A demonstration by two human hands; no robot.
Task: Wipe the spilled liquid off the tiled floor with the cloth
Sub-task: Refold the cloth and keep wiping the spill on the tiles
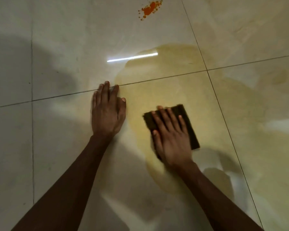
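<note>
A wide yellowish puddle (170,80) spreads over the pale tiled floor (60,147), crossing a grout line. A dark folded cloth (189,125) lies flat in the puddle's lower part. My right hand (171,139) presses down on the cloth with its fingers spread, covering most of it. My left hand (108,110) rests flat on the floor at the puddle's left edge, fingers together, holding nothing. An orange splatter (149,9) sits at the top, apart from the puddle.
Grout lines (57,95) run across and down the floor. A bright strip of reflected light (132,57) lies over the puddle's upper left edge. Soft shadows fall on the tiles at the left and the lower right.
</note>
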